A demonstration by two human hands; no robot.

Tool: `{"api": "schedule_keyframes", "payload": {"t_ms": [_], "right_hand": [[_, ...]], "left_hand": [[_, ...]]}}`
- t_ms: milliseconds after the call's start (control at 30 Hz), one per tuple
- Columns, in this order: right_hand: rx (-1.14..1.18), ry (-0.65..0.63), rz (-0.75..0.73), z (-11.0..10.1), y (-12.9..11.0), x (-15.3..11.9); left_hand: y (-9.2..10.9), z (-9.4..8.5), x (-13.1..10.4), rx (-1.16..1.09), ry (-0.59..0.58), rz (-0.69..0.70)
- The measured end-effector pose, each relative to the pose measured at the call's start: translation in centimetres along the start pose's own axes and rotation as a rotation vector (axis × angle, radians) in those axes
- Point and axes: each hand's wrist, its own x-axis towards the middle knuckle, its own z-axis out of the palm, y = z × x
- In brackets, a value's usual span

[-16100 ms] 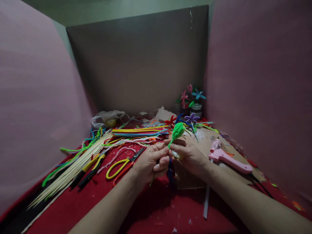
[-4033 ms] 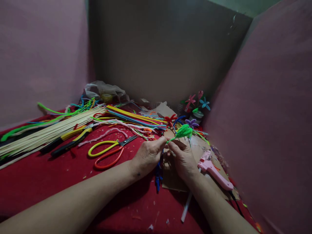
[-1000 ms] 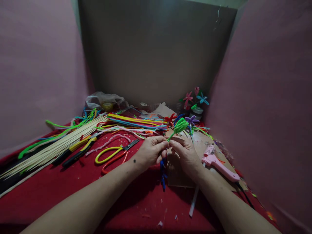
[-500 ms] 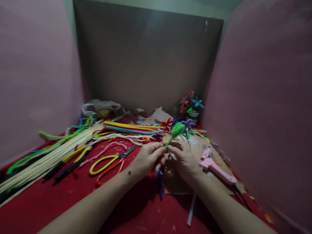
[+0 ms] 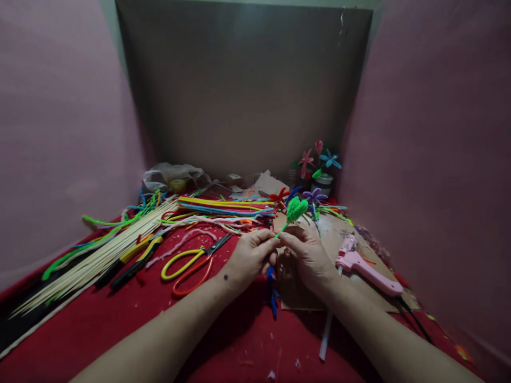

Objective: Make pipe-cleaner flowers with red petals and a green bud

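Observation:
A green pipe-cleaner flower (image 5: 296, 210) with a closed, bud-shaped head and a thin green stem tilts up to the right between my hands. My left hand (image 5: 252, 256) pinches the lower end of the stem between thumb and forefinger. Against the same stem, just right of that pinch, press the fingertips of my right hand (image 5: 307, 255). Both hands are closed and meet over the left edge of a cardboard sheet (image 5: 297, 298). Below them lies a blue pipe-cleaner piece (image 5: 273, 295), partly covered by my fingers.
Scissors (image 5: 195, 266), pliers (image 5: 138, 260) and a bundle of wooden sticks (image 5: 115, 255) lie left on the red cloth (image 5: 131, 330). Colourful pipe cleaners (image 5: 223, 206) lie behind. A pink glue gun (image 5: 365, 271) rests on the right. Finished flowers (image 5: 319, 159) stand at the back right.
The view has shifted, so everything sits slightly further right. The green flower's head has turned a little and shows more of its petals. Both hands still hold the stem.

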Motion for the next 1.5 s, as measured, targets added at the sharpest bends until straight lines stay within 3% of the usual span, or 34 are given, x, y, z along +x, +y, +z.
{"api": "schedule_keyframes", "payload": {"t_ms": [167, 267, 433, 533, 667, 833, 1000, 1100, 1167, 1233, 1400, 1500], "right_hand": [[0.031, -0.101, 0.000, -0.2, -0.1, 0.2], [0.018, -0.048, -0.038, -0.2, 0.0, 0.2], [-0.065, 0.024, -0.098, -0.1, 0.1, 0.1], [-0.166, 0.039, -0.145, 0.0, -0.1, -0.1], [-0.175, -0.022, -0.128, 0.2, -0.5, -0.1], [-0.107, -0.067, -0.032, 0.4, -0.6, -0.1], [-0.050, -0.141, -0.021, -0.2, -0.3, 0.2], [-0.041, -0.173, -0.015, -0.5, -0.2, 0.3], [-0.028, -0.179, -0.027, -0.6, -0.2, 0.4], [-0.020, -0.138, -0.055, -0.6, -0.2, 0.3], [-0.049, -0.002, -0.034, -0.3, 0.0, 0.1], [-0.136, 0.011, -0.076, 0.0, -0.1, 0.0]], "left_hand": [[0.5, -0.4, 0.0, -0.232, -0.155, -0.130], [0.5, -0.3, -0.1, 0.000, -0.098, -0.036], [-0.6, -0.3, -0.4, 0.587, 0.122, 0.335], [-1.3, -0.5, -0.3, 0.669, 0.153, 0.386], [-1.0, -0.5, 0.0, 0.460, 0.141, 0.256], [0.3, -0.3, 0.1, -0.015, 0.036, -0.067], [0.4, -1.2, 0.1, -0.367, -0.196, -0.229], [0.5, -1.7, 0.2, -0.443, -0.329, -0.274], [0.6, -1.7, 0.2, -0.381, -0.336, -0.264], [0.8, -1.3, 0.1, -0.194, -0.266, -0.188], [-0.1, -0.5, -0.3, 0.551, 0.152, 0.263], [-1.0, -0.7, -0.3, 0.718, 0.183, 0.381]]}}
